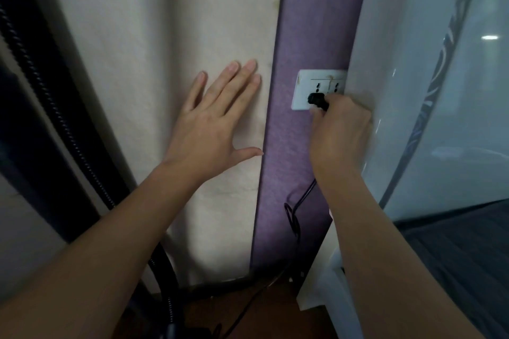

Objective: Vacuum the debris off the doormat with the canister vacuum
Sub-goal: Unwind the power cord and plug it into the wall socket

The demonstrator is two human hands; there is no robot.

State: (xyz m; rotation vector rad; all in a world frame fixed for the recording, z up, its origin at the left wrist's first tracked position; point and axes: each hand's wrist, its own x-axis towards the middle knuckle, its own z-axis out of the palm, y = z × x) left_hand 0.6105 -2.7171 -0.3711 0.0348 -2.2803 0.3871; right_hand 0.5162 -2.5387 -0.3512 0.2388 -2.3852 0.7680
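A cream fabric-textured wall panel [143,36] filled the left of the view, and a glossy white appliance with a grey swirl pattern [413,91] stood on the right. Between them ran a narrow purple wall strip [316,22]. The canister vacuum's black ribbed hose [55,110] hung along the far left; its body could not be made out, and the doormat was out of view.

The left hand [209,124] lay flat on the cream panel, fingers straight and thumb spread. The right hand [341,132] gripped a black plug [318,99] with curled fingers at the white twin socket plate [303,85] on the purple strip. A thin black power cord [296,209] dropped from it toward the floor.

This looked like the power-up stage, with the plug at the socket. Switching on and all the vacuuming were left to do.
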